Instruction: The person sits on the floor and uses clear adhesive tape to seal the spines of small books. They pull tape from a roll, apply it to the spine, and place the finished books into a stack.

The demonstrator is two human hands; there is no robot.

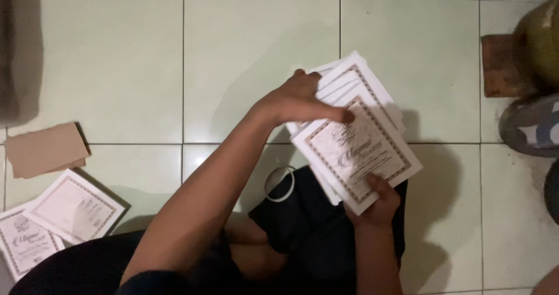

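We see the right hand (pixel 377 205) closed on the lower edge of a fanned stack of cards (pixel 355 138), thumb on top and the other fingers hidden beneath, so we cannot count how many cards it holds. The left hand (pixel 300 100) lies flat across the top of the stack, fingers stretched out and together, the fingertips pressing the upper card; it grips nothing that we can make out. The stack sits above the person's lap, over dark cloth (pixel 308 225), not touching the floor (pixel 116 56). The cards are white with an ornate brown border and blurred print in the middle. Only edges of the lower cards show. A pale ring (pixel 280 183), perhaps a rubber band, lies on the floor just beside the cloth, part of it lost in shadow. At the left lie two more cards (pixel 75 206), one overlapping the other, the lower one cut off by the frame, and near them a brown envelope (pixel 45 149). The floor is pale green tile with dark grout lines, dimly lit, with heavy shadow under the arms. At the right edge a reddish block (pixel 499 65), a rounded greenish thing (pixel 541 39) and a grey patterned shape (pixel 530 126) are cut off, and we cannot tell what they are.
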